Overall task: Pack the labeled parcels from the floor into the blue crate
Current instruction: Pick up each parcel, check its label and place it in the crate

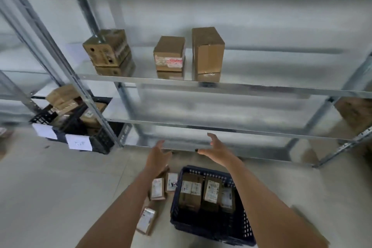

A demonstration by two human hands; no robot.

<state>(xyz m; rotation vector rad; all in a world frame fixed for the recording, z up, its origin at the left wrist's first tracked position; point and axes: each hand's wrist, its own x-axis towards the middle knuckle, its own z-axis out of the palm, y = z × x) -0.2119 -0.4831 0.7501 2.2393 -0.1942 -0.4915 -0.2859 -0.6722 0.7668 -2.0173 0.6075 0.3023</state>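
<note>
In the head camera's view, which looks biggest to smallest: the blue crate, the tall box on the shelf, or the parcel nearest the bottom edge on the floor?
1. Blue crate
2. Tall box
3. Parcel
The crate sits nearer the camera, which inflates it.

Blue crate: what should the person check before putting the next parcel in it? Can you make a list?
1. Left hand free: ok, fingers relaxed, holding nothing.
2. Right hand free: ok, open and holding nothing.
3. Parcels left on the floor: ok, three labeled ones lie left of the blue crate, such as the nearest parcel.
4. Room in the crate: ok, the packed parcels fill the far part and the near part shows bare bottom.
5. Labels facing up: ok on the floor parcels.
6. Hands near a parcel: not ok, both are raised toward the metal shelf.
</note>
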